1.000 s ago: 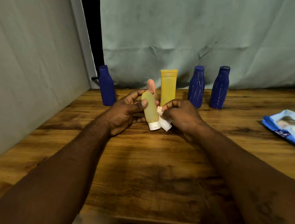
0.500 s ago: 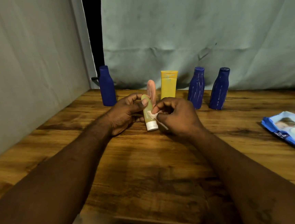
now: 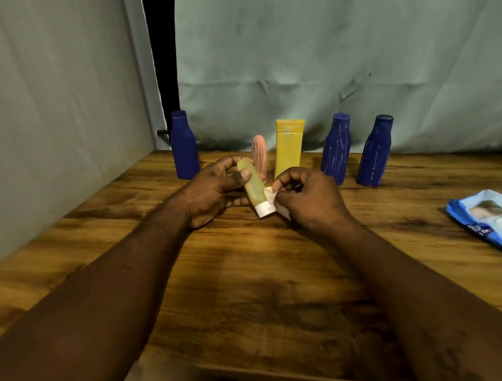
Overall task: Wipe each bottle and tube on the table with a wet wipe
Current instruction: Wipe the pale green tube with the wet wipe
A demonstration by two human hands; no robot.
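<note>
Green tube [image 3: 252,187]: tilted, cap end down, low over the middle of the worktop [image 3: 251,281], in front of the far row; I cannot tell whether the cap touches the wood.
Left hand [image 3: 213,190]: my thumb and fingers are curled round the tube's upper body.
Right hand [image 3: 311,197]: fingertips pinch the wet wipe [image 3: 271,196] against the tube's lower right side, beside the white cap [image 3: 265,209].
Handling: I judge it light and soft-walled, likely to dent under a squeeze and slick once damp. The firm cap end looks the safest hold.
Far row: pink tube [image 3: 259,151], yellow tube [image 3: 289,147] and blue bottles [image 3: 337,149], all upright.
Wipes pack [image 3: 501,226]: flat at the right edge, well apart.
</note>
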